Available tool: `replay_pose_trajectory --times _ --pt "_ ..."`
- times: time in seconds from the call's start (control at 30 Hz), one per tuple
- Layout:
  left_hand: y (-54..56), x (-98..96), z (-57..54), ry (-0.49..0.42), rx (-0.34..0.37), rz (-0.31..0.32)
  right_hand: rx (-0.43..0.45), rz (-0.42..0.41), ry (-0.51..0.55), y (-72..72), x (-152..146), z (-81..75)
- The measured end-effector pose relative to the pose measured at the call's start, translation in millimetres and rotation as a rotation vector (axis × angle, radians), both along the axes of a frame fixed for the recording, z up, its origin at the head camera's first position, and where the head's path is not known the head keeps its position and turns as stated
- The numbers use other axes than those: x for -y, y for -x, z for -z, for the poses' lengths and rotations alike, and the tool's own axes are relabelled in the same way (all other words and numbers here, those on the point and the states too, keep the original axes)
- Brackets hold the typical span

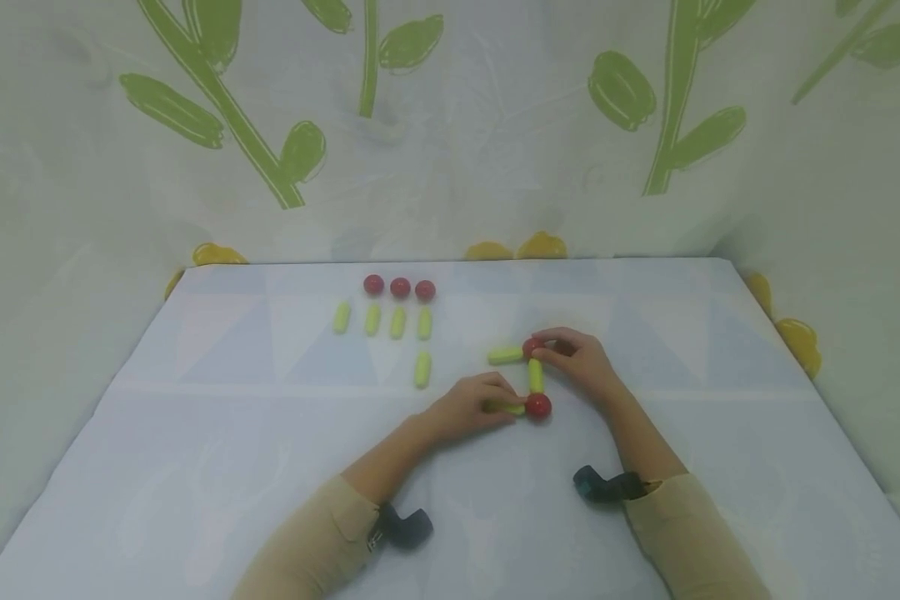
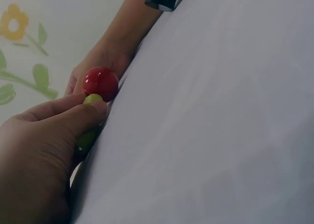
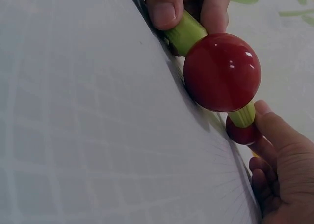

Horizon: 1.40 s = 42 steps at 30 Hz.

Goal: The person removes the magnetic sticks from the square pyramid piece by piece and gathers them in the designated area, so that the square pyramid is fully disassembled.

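My left hand [image 1: 468, 407] pinches a yellow-green rod [image 2: 85, 142] between thumb and fingers; its end meets the near red ball [image 1: 538, 407]. From that ball a second yellow-green rod [image 1: 536, 377] runs away to the far red ball [image 1: 531, 348], which my right hand [image 1: 583, 362] grips with thumb and fingertips. Pointing left from the far ball is a third rod [image 1: 505, 356]. Seen from the right wrist, the near ball [image 3: 223, 72] is large in front, and the far ball [image 3: 241, 131] sits partly hidden at the right hand's fingertips. The joined pieces lie low over the white tabletop.
At the back, left of the hands, three loose red balls [image 1: 401, 288] stand in a row. Several yellow-green rods [image 1: 397, 322] lie in front of them, with a single rod [image 1: 422, 369] nearer. A leaf-patterned wall [image 1: 480, 150] rises behind the table [image 1: 232, 467].
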<state>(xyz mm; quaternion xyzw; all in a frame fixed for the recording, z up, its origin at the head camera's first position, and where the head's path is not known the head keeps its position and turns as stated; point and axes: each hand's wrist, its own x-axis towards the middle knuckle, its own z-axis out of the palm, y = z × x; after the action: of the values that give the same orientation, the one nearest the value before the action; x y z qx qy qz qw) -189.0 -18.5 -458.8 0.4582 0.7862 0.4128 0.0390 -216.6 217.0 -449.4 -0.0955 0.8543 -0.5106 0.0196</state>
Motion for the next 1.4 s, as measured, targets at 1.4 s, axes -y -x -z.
replay_pose_trajectory --times 1.4 --pt "0.2 17.5 -7.9 0.205 -0.052 0.035 0.012 0.007 -0.008 -0.1 0.8 1.4"
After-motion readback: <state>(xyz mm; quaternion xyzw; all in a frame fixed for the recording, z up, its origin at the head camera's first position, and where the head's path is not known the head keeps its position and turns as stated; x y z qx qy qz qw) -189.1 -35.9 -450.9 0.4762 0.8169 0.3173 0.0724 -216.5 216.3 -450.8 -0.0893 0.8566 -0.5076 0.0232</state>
